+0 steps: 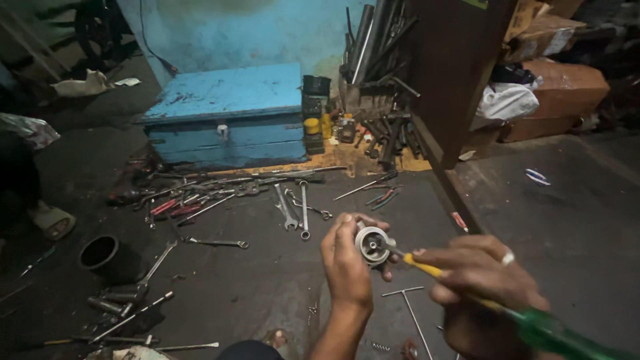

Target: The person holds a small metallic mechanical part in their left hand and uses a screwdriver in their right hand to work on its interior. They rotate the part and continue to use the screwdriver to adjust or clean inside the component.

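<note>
My left hand (345,261) grips a small round metal part (372,244) with a hollow centre, holding it up over the dark floor. My right hand (481,275), a ring on one finger, holds a screwdriver (533,327) with a green handle and yellow collar. Its thin metal shaft points left, and the tip sits inside the opening of the round part. Both hands are close together at the lower middle of the view.
Wrenches (293,208) and other hand tools lie scattered on the floor in front of a blue wooden chest (230,113). A black cylinder (101,255) stands at the left. A T-shaped rod (412,308) lies below my hands. Metal rods and cardboard boxes (563,90) fill the back right.
</note>
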